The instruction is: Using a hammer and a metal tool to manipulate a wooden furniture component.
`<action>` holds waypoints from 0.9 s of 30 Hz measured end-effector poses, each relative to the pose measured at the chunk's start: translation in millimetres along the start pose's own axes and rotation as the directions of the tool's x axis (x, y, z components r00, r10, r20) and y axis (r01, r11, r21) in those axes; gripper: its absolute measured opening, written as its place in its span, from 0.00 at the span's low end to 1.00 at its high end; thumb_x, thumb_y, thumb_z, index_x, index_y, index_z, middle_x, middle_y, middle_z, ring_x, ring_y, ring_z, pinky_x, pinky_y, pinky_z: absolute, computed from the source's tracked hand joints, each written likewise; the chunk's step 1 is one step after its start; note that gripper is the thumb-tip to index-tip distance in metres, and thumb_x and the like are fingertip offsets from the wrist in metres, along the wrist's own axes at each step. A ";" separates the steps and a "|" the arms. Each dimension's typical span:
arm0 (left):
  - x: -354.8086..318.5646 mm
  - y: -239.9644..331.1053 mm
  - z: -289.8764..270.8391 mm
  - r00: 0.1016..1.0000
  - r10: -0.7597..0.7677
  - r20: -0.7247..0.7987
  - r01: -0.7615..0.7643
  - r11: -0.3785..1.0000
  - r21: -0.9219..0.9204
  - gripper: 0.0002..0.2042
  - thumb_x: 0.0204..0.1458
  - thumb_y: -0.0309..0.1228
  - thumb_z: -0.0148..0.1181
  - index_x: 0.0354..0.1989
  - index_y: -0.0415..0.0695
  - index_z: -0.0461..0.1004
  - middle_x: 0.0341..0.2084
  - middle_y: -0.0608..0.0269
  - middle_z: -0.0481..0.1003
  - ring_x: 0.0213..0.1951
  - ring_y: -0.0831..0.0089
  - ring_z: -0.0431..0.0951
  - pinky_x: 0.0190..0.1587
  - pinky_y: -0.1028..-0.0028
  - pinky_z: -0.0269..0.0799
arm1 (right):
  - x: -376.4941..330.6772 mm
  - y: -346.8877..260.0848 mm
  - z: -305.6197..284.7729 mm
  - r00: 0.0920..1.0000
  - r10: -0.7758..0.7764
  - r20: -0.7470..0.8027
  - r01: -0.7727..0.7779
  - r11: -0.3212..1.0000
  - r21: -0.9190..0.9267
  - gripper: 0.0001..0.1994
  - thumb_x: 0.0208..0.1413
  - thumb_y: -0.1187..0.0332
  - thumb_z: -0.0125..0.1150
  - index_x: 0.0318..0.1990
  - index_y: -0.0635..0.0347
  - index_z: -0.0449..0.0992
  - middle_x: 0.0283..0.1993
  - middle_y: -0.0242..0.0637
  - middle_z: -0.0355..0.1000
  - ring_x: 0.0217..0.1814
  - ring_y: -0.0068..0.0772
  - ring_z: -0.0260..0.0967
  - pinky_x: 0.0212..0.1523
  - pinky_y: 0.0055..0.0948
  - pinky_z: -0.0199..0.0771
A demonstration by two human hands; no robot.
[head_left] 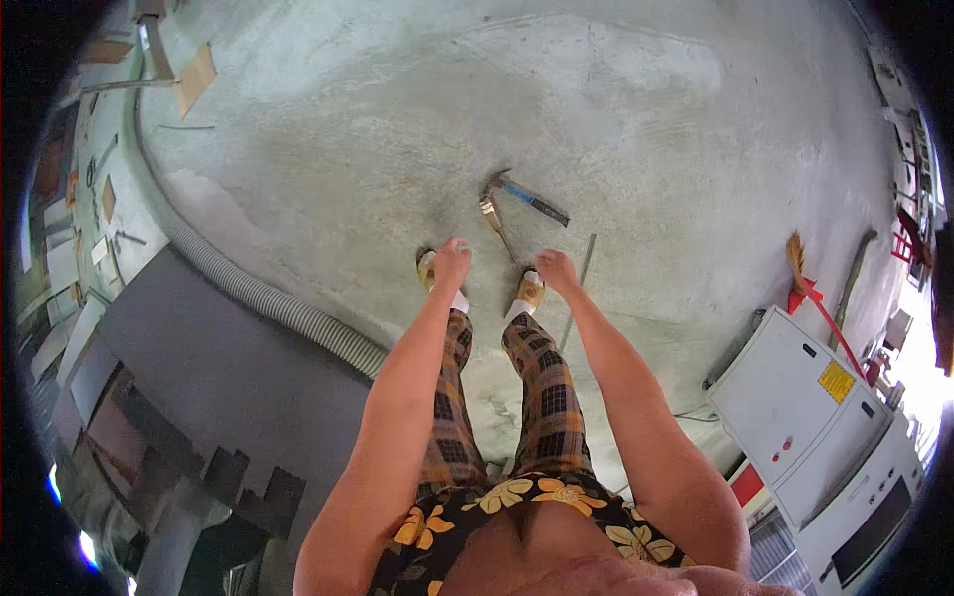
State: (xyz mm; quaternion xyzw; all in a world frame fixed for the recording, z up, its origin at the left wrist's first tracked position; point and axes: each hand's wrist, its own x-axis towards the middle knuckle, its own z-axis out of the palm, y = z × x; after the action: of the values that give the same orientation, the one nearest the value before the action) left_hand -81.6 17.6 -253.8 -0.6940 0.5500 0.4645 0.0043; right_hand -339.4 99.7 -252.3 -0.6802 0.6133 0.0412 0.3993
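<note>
My left hand (454, 262) hangs over the left shoe, its fingers curled in. Level with it on the other side, my right hand (556, 268) is closed too, just above and right of the right shoe. Anything inside either hand is too small or hidden to make out. Ahead on the concrete lies a claw hammer (537, 203) with a blue and black handle, its head to the left. A slim tool with a light handle and thin dark shaft (507, 241), perhaps a chisel, lies below the hammer head, pointing back between my hands. Neither hand touches these tools.
A thin strip (590, 260) lies right of my right hand. A ribbed grey hose (258, 296) curves along the left beside a dark grey panel (229, 368). At right stand a white cabinet (785, 397) and a broom with a red dustpan (798, 288). Wood scraps (196, 79) lie far left.
</note>
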 end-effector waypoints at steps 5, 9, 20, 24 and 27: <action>47.1 -46.6 49.0 0.987 -0.117 0.113 0.131 0.983 -0.128 0.15 0.45 0.34 0.55 0.41 0.45 0.79 0.37 0.45 0.78 0.43 0.50 0.77 0.48 0.60 0.71 | 73.1 -11.9 14.4 0.862 0.452 0.229 -0.502 0.698 0.511 0.16 0.53 0.60 0.55 0.47 0.53 0.77 0.44 0.45 0.76 0.46 0.45 0.74 0.50 0.38 0.72; 76.9 -56.6 104.2 0.985 0.056 0.162 -0.038 0.993 -0.112 0.15 0.46 0.34 0.56 0.43 0.48 0.79 0.37 0.46 0.78 0.44 0.50 0.77 0.49 0.62 0.71 | 108.3 50.4 61.5 0.914 0.404 0.039 -0.396 0.868 0.298 0.17 0.52 0.59 0.56 0.49 0.50 0.77 0.49 0.48 0.73 0.50 0.48 0.72 0.52 0.40 0.72; 177.2 -97.2 217.7 0.838 0.049 0.544 -0.081 0.996 0.035 0.26 0.45 0.49 0.62 0.50 0.48 0.77 0.45 0.46 0.77 0.52 0.52 0.74 0.57 0.60 0.63 | 171.1 131.2 120.8 0.856 0.512 0.075 -0.495 0.853 -0.168 0.23 0.50 0.56 0.61 0.55 0.47 0.73 0.69 0.51 0.49 0.71 0.52 0.47 0.64 0.51 0.53; 184.0 -89.8 268.4 0.917 0.323 0.235 -0.370 0.909 0.192 0.28 0.45 0.54 0.61 0.52 0.50 0.76 0.45 0.48 0.77 0.52 0.51 0.73 0.60 0.57 0.57 | 165.3 145.7 123.5 0.897 0.434 -0.080 -0.441 0.874 -0.202 0.23 0.49 0.50 0.62 0.48 0.53 0.78 0.64 0.48 0.55 0.67 0.51 0.51 0.62 0.53 0.54; 184.6 -107.2 248.4 0.978 0.010 0.209 -0.057 0.974 0.219 0.27 0.43 0.52 0.64 0.49 0.49 0.77 0.42 0.50 0.78 0.49 0.52 0.75 0.60 0.55 0.56 | 161.1 103.5 112.5 0.900 0.425 0.093 -0.405 0.897 -0.178 0.18 0.50 0.53 0.62 0.45 0.52 0.80 0.56 0.46 0.59 0.61 0.51 0.59 0.57 0.50 0.62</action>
State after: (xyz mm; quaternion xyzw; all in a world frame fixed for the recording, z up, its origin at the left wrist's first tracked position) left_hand -165.1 48.2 -569.1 -0.6276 0.6071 0.4692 0.1317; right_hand -341.0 44.8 -467.5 -0.5583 0.7120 0.2169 0.3663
